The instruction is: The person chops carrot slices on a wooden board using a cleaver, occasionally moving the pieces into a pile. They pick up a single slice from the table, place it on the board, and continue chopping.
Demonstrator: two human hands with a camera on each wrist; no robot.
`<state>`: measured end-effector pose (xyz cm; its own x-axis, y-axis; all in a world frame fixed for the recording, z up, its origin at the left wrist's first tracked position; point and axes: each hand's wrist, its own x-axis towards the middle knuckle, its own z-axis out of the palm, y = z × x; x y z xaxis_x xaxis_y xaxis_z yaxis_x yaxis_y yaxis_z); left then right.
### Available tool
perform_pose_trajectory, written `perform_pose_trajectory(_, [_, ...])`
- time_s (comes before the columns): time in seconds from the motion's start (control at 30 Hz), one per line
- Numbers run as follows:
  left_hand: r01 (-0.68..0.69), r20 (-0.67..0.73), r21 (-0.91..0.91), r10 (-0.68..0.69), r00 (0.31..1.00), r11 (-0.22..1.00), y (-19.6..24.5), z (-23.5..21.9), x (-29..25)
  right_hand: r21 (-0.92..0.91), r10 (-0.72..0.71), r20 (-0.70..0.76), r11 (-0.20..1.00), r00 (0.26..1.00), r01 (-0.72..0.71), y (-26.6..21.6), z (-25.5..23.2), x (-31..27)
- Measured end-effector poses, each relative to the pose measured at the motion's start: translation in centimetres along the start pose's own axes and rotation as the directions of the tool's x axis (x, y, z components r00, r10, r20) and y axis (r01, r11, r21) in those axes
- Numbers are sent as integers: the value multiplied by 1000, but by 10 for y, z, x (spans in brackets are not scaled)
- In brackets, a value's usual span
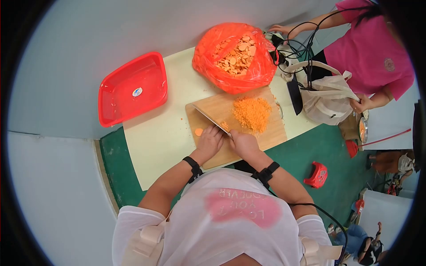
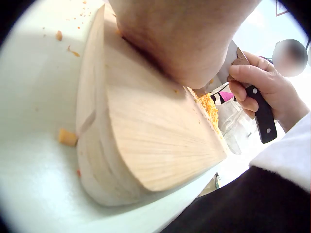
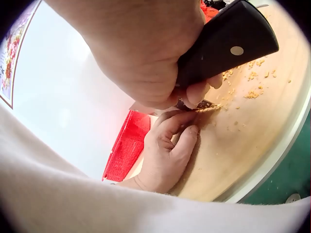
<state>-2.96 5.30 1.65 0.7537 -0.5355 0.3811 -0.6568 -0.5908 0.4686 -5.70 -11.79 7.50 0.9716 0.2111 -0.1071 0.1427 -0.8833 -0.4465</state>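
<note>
My right hand (image 1: 244,144) grips a broad kitchen knife (image 1: 207,116) by its black handle (image 3: 228,41). Its blade stands on edge on the wooden cutting board (image 1: 274,131). Against the blade's left side, the bent fingers of my left hand (image 1: 210,142) hold carrot slices down; the fingers mostly hide them. Thin carrot strips (image 1: 225,126) lie right by the blade on its other side. Farther right on the board is a heap of finely chopped carrot (image 1: 252,114). One round carrot slice (image 1: 198,132) lies left of my left hand.
Behind the board stands a red plastic bag (image 1: 208,73) full of carrot slices. A red basin (image 1: 133,95) sits at the table's left edge. A dark flat blade-like object (image 1: 294,95) lies at right. Beyond it, a person in pink (image 1: 368,53) holds a white bag (image 1: 328,104) beside black cables.
</note>
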Motion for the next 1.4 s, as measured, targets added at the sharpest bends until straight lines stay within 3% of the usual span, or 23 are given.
perform_pose_trajectory(0.13, [-21,-9,-1,21,1000,1000,0,3,0,-17,42,28,999,999,-42,-3,1,6])
perform_pose_trajectory(0.3, [-53,2,64,53,999,997,2,-3,1,61,-11,-76,998,997,15,2,12,12])
perform_pose_trajectory(0.33, [19,50,2,-20,999,1000,-1,3,-4,45,7,-55,999,998,-4,4,14,11])
perform_pose_trajectory(0.63, [-37,-23,57,38,999,998,1,4,2,116,42,-49,993,998,-36,-2,6,3])
perform_pose_trajectory(0.73, [-32,-12,42,33,999,999,1,3,0,74,102,58,992,993,-106,-7,0,4])
perform_pose_trajectory(0.93, [-54,-37,39,56,998,998,2,3,1,72,133,86,988,987,-139,-10,2,11])
perform_pose_trajectory(1.23, [-67,-64,40,69,996,997,-1,4,0,123,115,-11,986,993,-113,0,3,11])
perform_pose_trajectory(1.4, [-55,-56,36,56,997,998,1,2,0,62,91,29,994,995,-93,-4,-5,7])
